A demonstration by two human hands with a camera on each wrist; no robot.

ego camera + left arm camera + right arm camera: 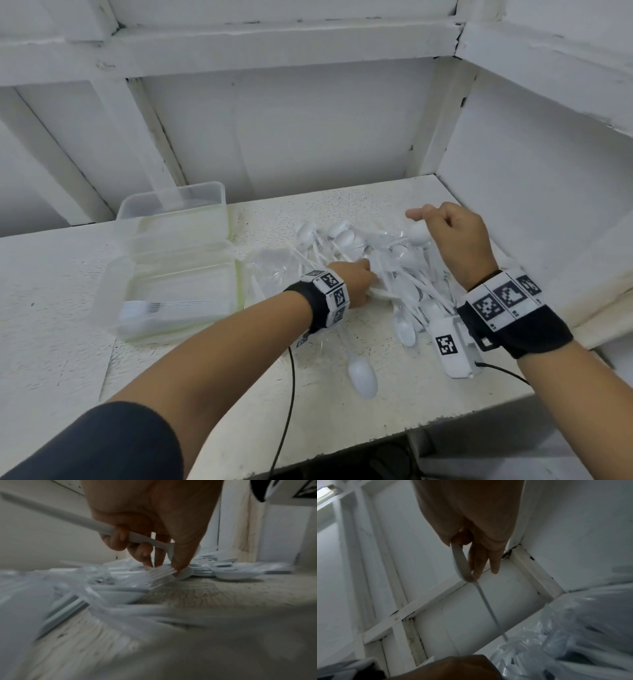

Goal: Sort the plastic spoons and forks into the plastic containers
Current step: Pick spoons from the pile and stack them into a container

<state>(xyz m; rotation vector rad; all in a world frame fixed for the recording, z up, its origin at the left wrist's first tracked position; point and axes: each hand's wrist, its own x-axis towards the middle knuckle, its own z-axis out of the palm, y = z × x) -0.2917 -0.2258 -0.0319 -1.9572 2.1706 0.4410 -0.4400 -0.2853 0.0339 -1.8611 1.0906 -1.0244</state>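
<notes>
A heap of white spoons and clear forks (387, 270) lies mid-shelf. My left hand (368, 274) is down in the heap's left side. In the left wrist view the left hand (154, 555) grips a white utensil handle (68, 516), its fingertips touching a clear fork (154, 577). Above the heap's far right, my right hand (424, 219) pinches a white spoon (419, 234) by its bowl. In the right wrist view that spoon (460, 563) hangs handle-down from the right hand (476, 566). Two clear containers stand at the left, the far one (205, 192) and the near one (113, 291), which holds some white cutlery (137, 315).
A crumpled clear bag (270, 270) lies under the heap's left part. One white spoon (361, 373) lies alone toward the front edge. A white tagged device (452, 346) and a black cable (291, 394) hang at my wrists. White walls close the shelf (68, 342) behind and at the right.
</notes>
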